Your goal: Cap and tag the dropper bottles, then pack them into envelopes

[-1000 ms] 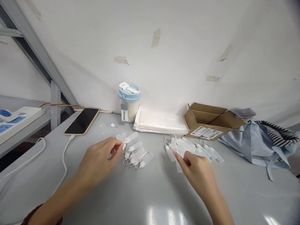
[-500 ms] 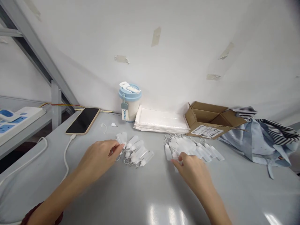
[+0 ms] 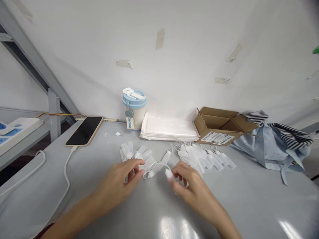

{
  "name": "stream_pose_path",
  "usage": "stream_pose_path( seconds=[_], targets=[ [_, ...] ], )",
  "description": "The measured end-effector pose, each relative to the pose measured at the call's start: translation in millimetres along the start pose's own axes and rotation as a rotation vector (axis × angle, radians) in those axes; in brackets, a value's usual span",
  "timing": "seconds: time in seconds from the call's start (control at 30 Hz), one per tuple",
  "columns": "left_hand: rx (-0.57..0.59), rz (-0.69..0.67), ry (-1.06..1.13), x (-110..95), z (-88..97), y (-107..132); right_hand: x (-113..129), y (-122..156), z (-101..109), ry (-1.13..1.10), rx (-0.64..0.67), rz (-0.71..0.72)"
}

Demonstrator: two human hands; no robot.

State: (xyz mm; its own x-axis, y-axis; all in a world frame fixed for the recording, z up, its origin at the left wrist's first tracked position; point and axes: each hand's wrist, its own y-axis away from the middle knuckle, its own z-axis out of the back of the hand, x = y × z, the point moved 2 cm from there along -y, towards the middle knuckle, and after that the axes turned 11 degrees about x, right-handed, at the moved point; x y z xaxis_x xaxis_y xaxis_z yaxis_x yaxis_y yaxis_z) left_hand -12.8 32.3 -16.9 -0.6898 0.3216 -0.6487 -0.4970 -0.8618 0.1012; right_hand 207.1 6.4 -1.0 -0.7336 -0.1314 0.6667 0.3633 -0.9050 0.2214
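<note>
The little bottle (image 3: 168, 173) could slip and fall, I think, since only the fingertips of the right hand (image 3: 190, 182) seem to pinch it, and they hide most of it. Its white top pokes out between the hands. The left hand (image 3: 123, 177) has its thumb and fingers apart and seems to hold nothing; I can't tell if it touches the left bottle pile (image 3: 149, 162) just behind. The right bottle pile (image 3: 196, 155) lies near, with white packets (image 3: 171, 127) farther back.

Tag (image 3: 130, 122) on cup (image 3: 140, 116) shows "UCC"; carton (image 3: 219, 114) label (image 3: 217, 138) unreadable
</note>
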Motion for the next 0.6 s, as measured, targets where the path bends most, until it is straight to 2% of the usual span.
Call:
stream_pose_path(
  seconds=[0.1, 0.27, 0.47, 0.6],
  targets=[
    [0.062, -0.111, 0.079, -3, -5.9, 4, 8, 2, -8, -0.149, 0.121, 0.087],
    [0.049, -0.173, 0.09, -3, -8.7, 5, 14, 1, -17, -0.223, 0.202, 0.059],
    [0.023, -0.212, 0.084, -3, -5.7, 4, 12, 0, -16, -0.234, 0.165, 0.03],
    [0.055, -0.258, 0.103, -3, -7.0, 3, 13, 1, -14, -0.259, 0.102, 0.059]
  ],
)
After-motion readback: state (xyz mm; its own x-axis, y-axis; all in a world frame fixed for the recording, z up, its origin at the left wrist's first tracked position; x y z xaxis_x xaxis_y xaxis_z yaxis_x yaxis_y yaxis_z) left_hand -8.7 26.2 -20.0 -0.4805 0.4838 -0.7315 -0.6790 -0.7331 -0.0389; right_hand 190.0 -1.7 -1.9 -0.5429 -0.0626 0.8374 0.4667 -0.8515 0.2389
